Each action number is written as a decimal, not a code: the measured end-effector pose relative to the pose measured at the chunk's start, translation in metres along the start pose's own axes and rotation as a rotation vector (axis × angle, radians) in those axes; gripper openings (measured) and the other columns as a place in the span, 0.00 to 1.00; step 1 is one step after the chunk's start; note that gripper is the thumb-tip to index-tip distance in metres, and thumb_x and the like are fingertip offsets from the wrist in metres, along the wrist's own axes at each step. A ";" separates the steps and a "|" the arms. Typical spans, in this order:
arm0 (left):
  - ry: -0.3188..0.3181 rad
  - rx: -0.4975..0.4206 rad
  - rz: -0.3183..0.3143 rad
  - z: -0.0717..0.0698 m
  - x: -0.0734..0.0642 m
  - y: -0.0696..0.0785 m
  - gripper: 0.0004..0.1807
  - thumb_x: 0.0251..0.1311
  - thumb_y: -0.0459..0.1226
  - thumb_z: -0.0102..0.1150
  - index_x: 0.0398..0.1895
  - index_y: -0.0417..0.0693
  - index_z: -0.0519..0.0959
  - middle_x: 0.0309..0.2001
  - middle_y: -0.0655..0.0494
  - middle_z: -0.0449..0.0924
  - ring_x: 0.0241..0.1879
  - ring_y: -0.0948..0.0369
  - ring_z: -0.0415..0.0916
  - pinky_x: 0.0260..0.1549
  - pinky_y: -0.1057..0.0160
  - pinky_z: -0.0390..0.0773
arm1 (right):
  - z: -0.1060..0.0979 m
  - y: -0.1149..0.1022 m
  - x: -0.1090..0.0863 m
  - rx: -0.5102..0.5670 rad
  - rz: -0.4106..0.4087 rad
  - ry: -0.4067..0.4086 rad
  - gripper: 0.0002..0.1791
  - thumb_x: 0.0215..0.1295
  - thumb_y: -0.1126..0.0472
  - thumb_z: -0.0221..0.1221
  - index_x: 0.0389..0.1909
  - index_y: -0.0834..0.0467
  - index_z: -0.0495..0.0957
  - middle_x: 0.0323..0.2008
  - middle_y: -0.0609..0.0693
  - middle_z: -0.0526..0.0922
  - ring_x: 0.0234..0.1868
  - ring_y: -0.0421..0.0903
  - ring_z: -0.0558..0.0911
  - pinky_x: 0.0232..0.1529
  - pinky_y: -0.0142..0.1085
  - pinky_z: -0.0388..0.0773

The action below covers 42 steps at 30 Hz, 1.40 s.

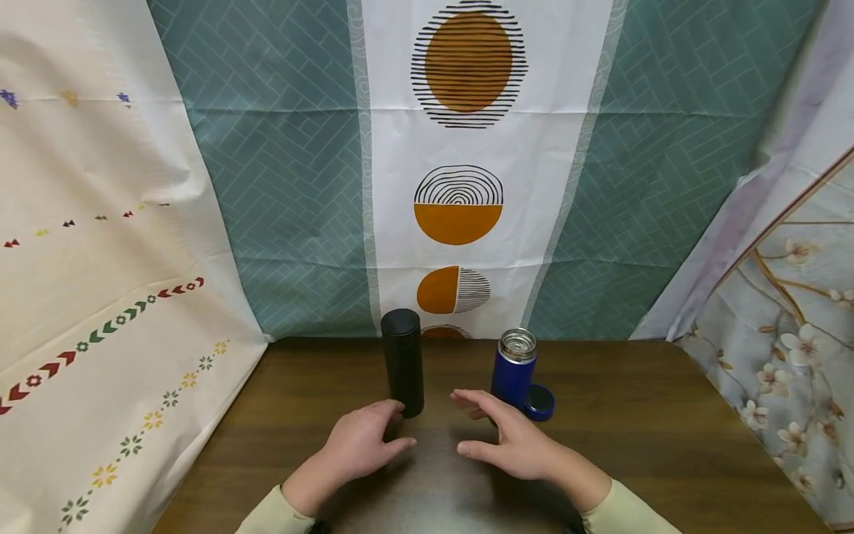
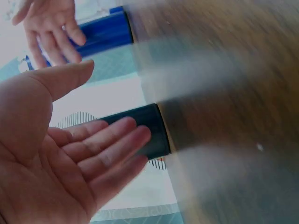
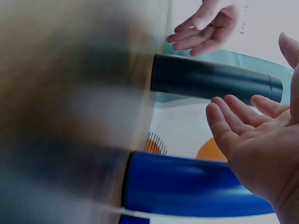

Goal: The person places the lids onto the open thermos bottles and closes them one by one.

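Note:
A tall black thermos [image 1: 404, 367], its lid on, stands upright on the table. To its right is a blue thermos [image 1: 512, 378], open at the top with a bare steel mouth. Its blue cap [image 1: 540, 403] lies on the table just beside the base. My left hand [image 1: 363, 439] hovers in front of the black thermos, fingers relaxed and holding nothing. My right hand [image 1: 510, 437] is in front of the blue thermos, palm turned inward, fingers loosely extended with nothing in them. In the left wrist view, the black thermos [image 2: 156, 133] shows behind the left fingers.
The brown wooden table [image 1: 634, 430] spreads to both sides of the hands. A patterned green and white curtain [image 1: 293, 185] hangs behind it. Cream cloth [image 1: 107, 297] drapes along the left, and a flowered cloth [image 1: 787, 356] along the right.

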<state>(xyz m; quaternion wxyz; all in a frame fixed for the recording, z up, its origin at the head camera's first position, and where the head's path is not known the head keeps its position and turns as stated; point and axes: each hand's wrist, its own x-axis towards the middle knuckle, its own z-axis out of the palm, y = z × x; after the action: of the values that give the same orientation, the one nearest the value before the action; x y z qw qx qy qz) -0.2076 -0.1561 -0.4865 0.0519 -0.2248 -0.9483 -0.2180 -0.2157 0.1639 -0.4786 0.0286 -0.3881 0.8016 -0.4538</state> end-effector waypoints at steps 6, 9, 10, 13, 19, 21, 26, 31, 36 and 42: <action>-0.038 -0.084 0.056 0.003 0.000 0.008 0.33 0.70 0.54 0.76 0.68 0.44 0.82 0.58 0.54 0.89 0.55 0.55 0.89 0.51 0.47 0.87 | -0.011 0.007 -0.026 -0.054 -0.012 -0.019 0.38 0.79 0.54 0.70 0.84 0.48 0.65 0.77 0.48 0.77 0.72 0.53 0.80 0.67 0.49 0.82; -0.059 -0.123 0.070 0.006 0.001 0.012 0.35 0.72 0.54 0.75 0.72 0.43 0.79 0.62 0.54 0.87 0.59 0.55 0.87 0.55 0.47 0.87 | -0.018 0.012 -0.039 -0.079 -0.021 -0.022 0.37 0.79 0.55 0.70 0.83 0.49 0.67 0.75 0.49 0.79 0.70 0.53 0.82 0.64 0.48 0.84; -0.064 -0.133 0.073 0.007 0.001 0.013 0.36 0.72 0.54 0.74 0.73 0.43 0.78 0.64 0.55 0.87 0.60 0.55 0.87 0.56 0.47 0.86 | -0.021 0.014 -0.042 -0.083 -0.018 -0.023 0.37 0.79 0.56 0.70 0.83 0.50 0.67 0.75 0.50 0.79 0.69 0.53 0.82 0.63 0.48 0.84; -0.075 -0.157 0.084 0.011 0.002 0.018 0.37 0.72 0.55 0.74 0.75 0.42 0.77 0.66 0.55 0.86 0.62 0.56 0.86 0.58 0.47 0.85 | -0.029 0.017 -0.051 -0.098 0.007 -0.025 0.35 0.79 0.56 0.70 0.81 0.53 0.70 0.73 0.52 0.81 0.66 0.53 0.84 0.61 0.46 0.84; -0.083 -0.164 0.099 0.018 0.009 0.030 0.42 0.71 0.57 0.75 0.77 0.42 0.74 0.69 0.55 0.83 0.65 0.57 0.84 0.61 0.47 0.85 | -0.049 0.020 -0.064 -0.141 0.063 -0.058 0.26 0.81 0.55 0.68 0.74 0.58 0.78 0.66 0.51 0.87 0.65 0.49 0.85 0.63 0.46 0.84; -0.088 -0.162 0.098 0.020 0.012 0.034 0.42 0.70 0.57 0.75 0.77 0.42 0.74 0.69 0.55 0.83 0.66 0.57 0.83 0.61 0.47 0.84 | -0.056 0.021 -0.066 -0.174 0.072 -0.062 0.24 0.81 0.53 0.68 0.72 0.57 0.80 0.64 0.49 0.88 0.64 0.50 0.85 0.62 0.47 0.85; -0.100 -0.164 0.102 0.026 0.023 0.043 0.45 0.67 0.59 0.77 0.78 0.44 0.74 0.70 0.57 0.82 0.66 0.58 0.82 0.62 0.48 0.84 | -0.070 0.026 -0.070 -0.243 0.088 -0.054 0.24 0.81 0.48 0.68 0.68 0.57 0.84 0.62 0.48 0.89 0.60 0.52 0.87 0.58 0.49 0.87; -0.085 -0.188 0.112 0.033 0.035 0.050 0.47 0.63 0.61 0.80 0.77 0.47 0.75 0.69 0.58 0.83 0.66 0.59 0.82 0.63 0.50 0.84 | -0.088 0.031 -0.070 -0.226 0.157 -0.070 0.23 0.81 0.48 0.68 0.66 0.58 0.84 0.60 0.51 0.90 0.57 0.53 0.88 0.55 0.49 0.87; -0.075 -0.215 0.100 0.041 0.048 0.055 0.46 0.63 0.62 0.79 0.78 0.51 0.74 0.70 0.58 0.82 0.66 0.61 0.81 0.63 0.50 0.84 | -0.102 0.037 -0.068 -0.255 0.223 -0.033 0.24 0.80 0.47 0.69 0.65 0.59 0.85 0.58 0.52 0.90 0.53 0.51 0.88 0.50 0.46 0.87; -0.094 -0.272 0.052 0.046 0.060 0.062 0.49 0.64 0.59 0.80 0.81 0.47 0.71 0.71 0.54 0.81 0.68 0.57 0.81 0.64 0.47 0.83 | -0.107 0.037 -0.057 -0.363 0.272 -0.018 0.30 0.77 0.42 0.71 0.63 0.62 0.85 0.55 0.52 0.89 0.53 0.52 0.88 0.52 0.51 0.87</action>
<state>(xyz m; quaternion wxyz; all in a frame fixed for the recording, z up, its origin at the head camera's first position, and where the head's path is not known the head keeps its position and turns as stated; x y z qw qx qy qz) -0.2336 -0.0616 -0.4915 -0.0177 -0.2644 -0.9052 -0.3323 -0.2405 0.2875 -0.4613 0.0264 -0.2791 0.9148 -0.2907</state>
